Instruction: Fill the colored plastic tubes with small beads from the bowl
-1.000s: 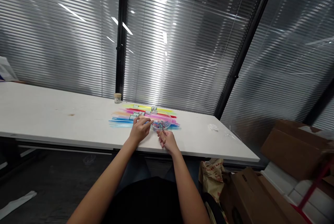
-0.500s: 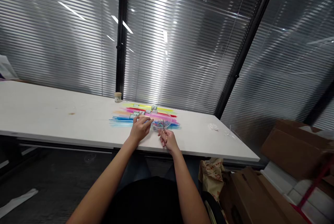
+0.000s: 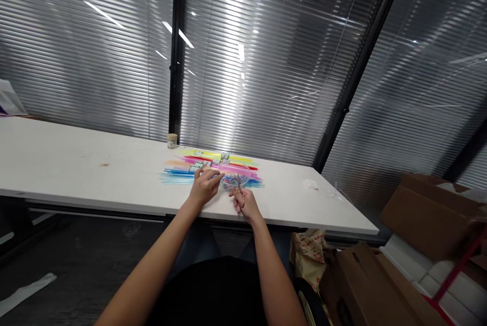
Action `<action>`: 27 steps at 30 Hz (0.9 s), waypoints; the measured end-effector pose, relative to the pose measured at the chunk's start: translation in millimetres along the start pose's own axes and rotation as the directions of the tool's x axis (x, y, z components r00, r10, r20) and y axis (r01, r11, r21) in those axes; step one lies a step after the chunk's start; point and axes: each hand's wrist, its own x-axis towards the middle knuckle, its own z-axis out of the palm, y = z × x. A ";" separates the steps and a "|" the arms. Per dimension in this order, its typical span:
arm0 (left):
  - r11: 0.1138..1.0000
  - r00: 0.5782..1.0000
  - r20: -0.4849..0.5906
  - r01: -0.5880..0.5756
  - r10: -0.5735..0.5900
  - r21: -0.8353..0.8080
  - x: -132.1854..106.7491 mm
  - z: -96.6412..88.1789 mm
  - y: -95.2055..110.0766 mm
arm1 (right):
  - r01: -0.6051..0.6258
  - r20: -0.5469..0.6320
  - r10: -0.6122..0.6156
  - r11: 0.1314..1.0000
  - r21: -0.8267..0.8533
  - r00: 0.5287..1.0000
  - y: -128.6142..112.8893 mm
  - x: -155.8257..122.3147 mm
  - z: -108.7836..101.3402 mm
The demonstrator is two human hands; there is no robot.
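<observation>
My right hand (image 3: 246, 203) is closed round the handles of a pair of scissors (image 3: 238, 182), whose blades point away over a clear round plastic bowl (image 3: 248, 178). Small coloured pieces (image 3: 230, 180) lie in the bowl. At its left rim, my left hand (image 3: 205, 187) has thumb and fingers pressed together; anything between them is too small to make out. Bundles of long thin sticks or straws lie behind and beside the bowl: blue (image 3: 175, 176), red (image 3: 196, 159) and yellow (image 3: 243, 159), among pink and orange ones. Some bundles have printed bands round them.
The white table (image 3: 125, 179) runs along a wall of blinds. A small lidded jar (image 3: 172, 140) stands at its back edge. Crumpled white material (image 3: 311, 184) and clear plastic (image 3: 337, 194) lie to the right. Cardboard boxes (image 3: 365, 280) and a paper bag (image 3: 310, 255) are below right.
The thumb of my right hand has shifted slightly left at the scissors. My left hand stays in nearly the same place, and the bowl and bundles have not moved.
</observation>
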 end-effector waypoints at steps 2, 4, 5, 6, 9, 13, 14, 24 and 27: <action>1.000 1.000 -0.002 0.013 -0.013 -0.002 0.7 -0.4 0.9 | 0.002 -0.030 -0.001 1.000 0.020 1.000 1.5 1.1 0.8; 1.000 1.000 -0.004 0.030 -0.030 0.002 1.4 -1.1 1.8 | -0.004 -0.040 0.005 0.999 0.042 0.999 2.8 2.0 1.2; 0.999 0.999 -0.008 0.036 -0.036 0.006 1.7 -1.4 2.1 | -0.003 -0.035 0.005 0.999 0.051 0.999 3.2 2.4 1.2; 0.999 0.999 -0.011 0.039 -0.039 0.009 1.9 -1.7 2.4 | -0.001 -0.025 0.002 0.998 0.057 1.000 3.4 2.5 1.1; 1.000 1.000 -0.016 0.022 -0.022 0.016 2.0 -2.0 2.7 | 0.012 0.012 -0.013 0.999 0.051 1.000 2.9 2.3 1.1; 1.000 1.000 0.003 -0.002 0.001 0.010 1.1 -0.9 2.2 | 0.007 0.039 -0.008 1.000 0.021 0.999 0.7 1.1 1.7; 1.000 1.000 0.014 -0.003 0.003 0.007 0.7 -0.5 2.0 | 0.008 0.042 -0.009 1.000 0.012 0.999 0.3 0.9 1.8; 1.000 0.999 0.038 -0.013 0.013 0.012 0.7 -0.5 2.6 | 0.034 0.045 -0.033 0.999 -0.027 0.998 3.0 1.8 0.4; 0.999 0.999 0.036 -0.032 0.032 0.015 0.9 -1.0 2.4 | 0.036 0.047 -0.034 0.999 -0.029 0.998 1.9 1.3 0.2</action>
